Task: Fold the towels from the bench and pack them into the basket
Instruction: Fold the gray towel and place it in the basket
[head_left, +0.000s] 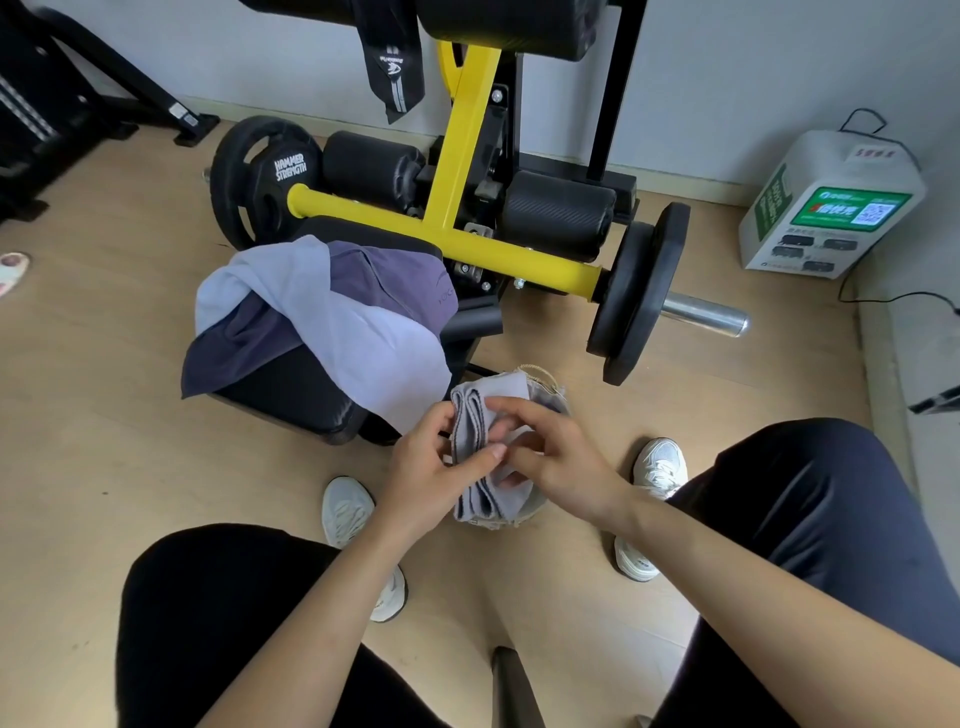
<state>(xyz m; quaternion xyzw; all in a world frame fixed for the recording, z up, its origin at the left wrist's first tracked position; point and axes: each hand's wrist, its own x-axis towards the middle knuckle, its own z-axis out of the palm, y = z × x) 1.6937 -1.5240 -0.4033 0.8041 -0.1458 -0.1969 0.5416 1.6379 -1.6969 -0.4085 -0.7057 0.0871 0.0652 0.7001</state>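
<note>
- Yellow frame (457, 208) of a gym machine, standing on a wood floor (104, 441) against a pale wall (727, 78).
- Black weight plate (262, 179) marked "HAMMER STRENGTH" at the frame's left end; another plate (636, 296) on the right, with a steel bar end (709, 315) sticking out past it.
- Black roller pads (558, 213) behind the frame.
- Black strap (392, 73) hanging from the top pad.
- White box (831, 202) with a green label and QR code by the wall, a black cable (893, 297) near it.
- Two white shoes (657, 467) on the floor.
</note>
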